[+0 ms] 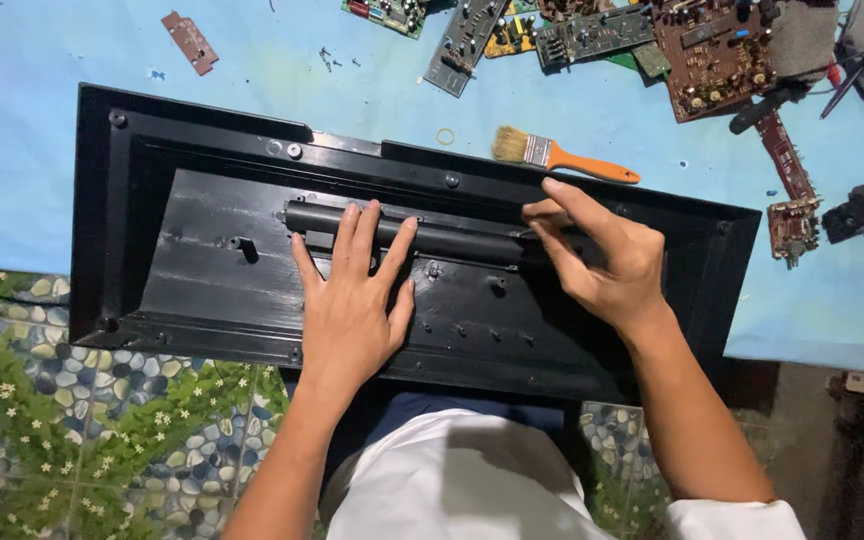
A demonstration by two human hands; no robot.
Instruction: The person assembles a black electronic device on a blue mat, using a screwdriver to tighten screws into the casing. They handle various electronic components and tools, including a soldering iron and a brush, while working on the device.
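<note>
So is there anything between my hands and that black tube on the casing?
Nothing visible. The left hand lies flat with its fingers draped over the black tube, and the right hand already touches its right end. The paintbrush lies apart, on the blue mat beyond the black casing.

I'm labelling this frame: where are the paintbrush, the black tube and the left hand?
paintbrush (592, 165): head view, orange handle.
black tube (452, 240): head view, bare middle.
left hand (350, 310): head view, back of hand.
</note>
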